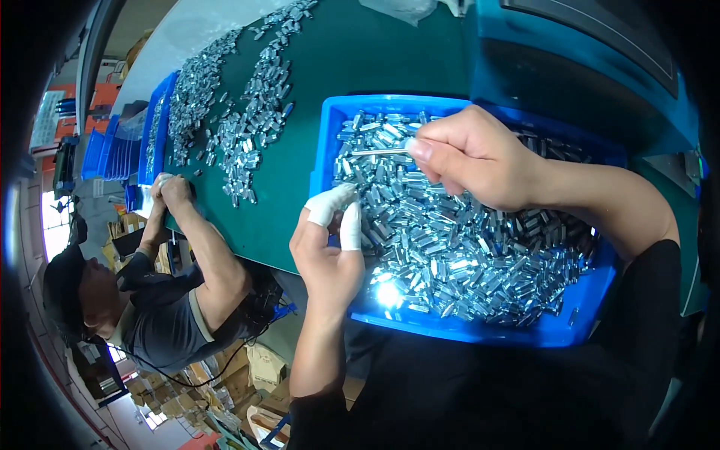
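My right hand [480, 159] is closed around a thin straight metal rod [379, 151], which points left over a blue plastic bin [328, 135]. Its thumb, wrapped in white, presses on the rod. Below and left of the rod tip, at the bin's left edge, is my left hand [328, 247]. White coverings sit on its thumb and forefinger, which curl toward each other in a pinch; what lies between them I cannot make out. Small shiny hexagonal metal pieces [442, 240] fill most of the bin, under both hands.
More metal pieces [251, 127] lie in loose heaps on the green tabletop [390, 60]. A large teal machine casing [555, 75] stands behind the bin. At left, a co-worker [169, 300] has both hands at the table edge, near other blue bins [155, 131].
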{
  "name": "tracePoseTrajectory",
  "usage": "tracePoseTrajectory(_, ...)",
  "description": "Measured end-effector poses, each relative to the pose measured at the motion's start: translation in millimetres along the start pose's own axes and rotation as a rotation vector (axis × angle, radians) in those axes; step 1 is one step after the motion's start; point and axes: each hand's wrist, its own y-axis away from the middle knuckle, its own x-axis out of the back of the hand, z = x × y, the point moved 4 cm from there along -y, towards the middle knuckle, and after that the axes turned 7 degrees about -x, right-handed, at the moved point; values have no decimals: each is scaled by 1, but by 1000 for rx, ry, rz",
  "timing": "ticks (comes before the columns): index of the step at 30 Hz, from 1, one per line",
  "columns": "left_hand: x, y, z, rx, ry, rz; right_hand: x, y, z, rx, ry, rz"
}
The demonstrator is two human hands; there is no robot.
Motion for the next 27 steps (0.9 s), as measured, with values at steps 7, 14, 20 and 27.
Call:
tracePoseTrajectory(7, 76, -15, -39, 59, -312, 221, 1, 12, -14, -87, 7, -72)
tracePoseTrajectory(14, 100, -14, -131, 154, -699, 117, -6, 11, -16, -32, 67, -130)
tracePoseTrajectory(20, 89, -18, -123, 133, -611, 129, -4, 8, -12, -45, 69, -110)
tracePoseTrajectory(27, 97, -18, -129, 192, -746, -10, -7, 9, -17, -7, 77, -116)
